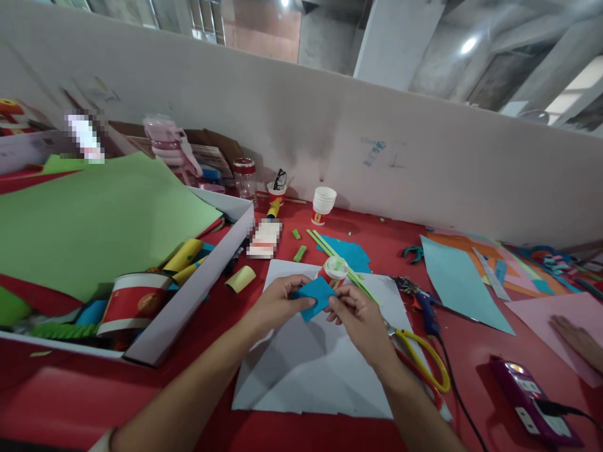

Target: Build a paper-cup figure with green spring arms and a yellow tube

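A small piece of blue paper [315,297] is held up between both hands, above a white sheet [306,376] on the red table. My left hand [281,301] pinches its left side, thumb on top. At its right edge, the thumb and fingers of my right hand [356,314] close on the paper. Just behind the hands stands a paper cup [335,269] with light green bits in it. Scissors [424,358] with yellow and red handles lie beside my right forearm.
A white box [198,282] with green paper and a red cup [136,304] stands left. Stacked cups [324,204] are behind. Right are a glue gun [426,311], a purple power strip [532,398] and another person's hand [577,339] on pink paper.
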The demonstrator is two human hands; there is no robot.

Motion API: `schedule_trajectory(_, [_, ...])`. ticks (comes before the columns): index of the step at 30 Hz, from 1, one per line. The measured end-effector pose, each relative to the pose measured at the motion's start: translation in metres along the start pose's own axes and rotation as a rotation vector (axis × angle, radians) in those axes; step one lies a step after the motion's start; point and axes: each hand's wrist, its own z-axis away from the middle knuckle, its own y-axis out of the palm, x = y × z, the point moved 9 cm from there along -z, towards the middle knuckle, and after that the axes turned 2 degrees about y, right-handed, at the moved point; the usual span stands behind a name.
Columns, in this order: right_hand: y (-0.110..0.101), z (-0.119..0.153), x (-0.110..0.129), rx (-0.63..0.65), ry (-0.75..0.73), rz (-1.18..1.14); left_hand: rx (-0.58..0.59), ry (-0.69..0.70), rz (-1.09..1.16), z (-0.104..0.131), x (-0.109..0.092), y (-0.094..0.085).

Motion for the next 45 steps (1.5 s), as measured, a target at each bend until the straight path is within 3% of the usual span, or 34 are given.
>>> schedule_trajectory(5, [0.002,0.002,-0.009,0.012,0.027,-0.088,0.080,0.038,-0.144,-0.001,-0.002,0.004])
schedule_trajectory(12, [-0.009,0.005,-0.015,-0.112,0.041,-0.152,0.205,-0.006,-0.189,0.004,0.002,0.016])
schedule_trajectory(17, [-0.004,0.005,-0.012,-0.097,0.014,-0.211,0.076,0.028,-0.256,0.002,-0.001,0.005])
schedule_trajectory(22, [0.019,0.006,-0.018,0.073,0.124,-0.199,-0.110,0.008,-0.046,0.002,0.001,-0.008])
schedule_trajectory(28, [0.019,0.006,-0.017,0.054,0.084,-0.155,-0.173,0.009,0.029,0.004,-0.001,-0.008])
schedule_trajectory(33, [0.020,0.010,-0.009,0.012,0.012,-0.055,-0.131,-0.037,0.080,0.003,0.004,-0.002])
schedule_trajectory(36, [0.001,0.024,-0.001,-0.028,-0.035,0.123,-0.228,-0.041,0.127,0.003,0.005,-0.013])
schedule_trajectory(40, [-0.069,0.059,-0.004,-0.198,-0.074,0.646,-0.358,-0.043,0.212,0.004,0.005,-0.031])
schedule_trajectory(43, [-0.119,0.083,-0.023,-0.238,-0.045,0.991,-0.400,-0.101,0.277,0.003,0.015,-0.039])
schedule_trajectory(45, [-0.137,0.090,-0.041,-0.185,0.018,1.068,-0.407,-0.144,0.331,0.002,0.024,-0.040])
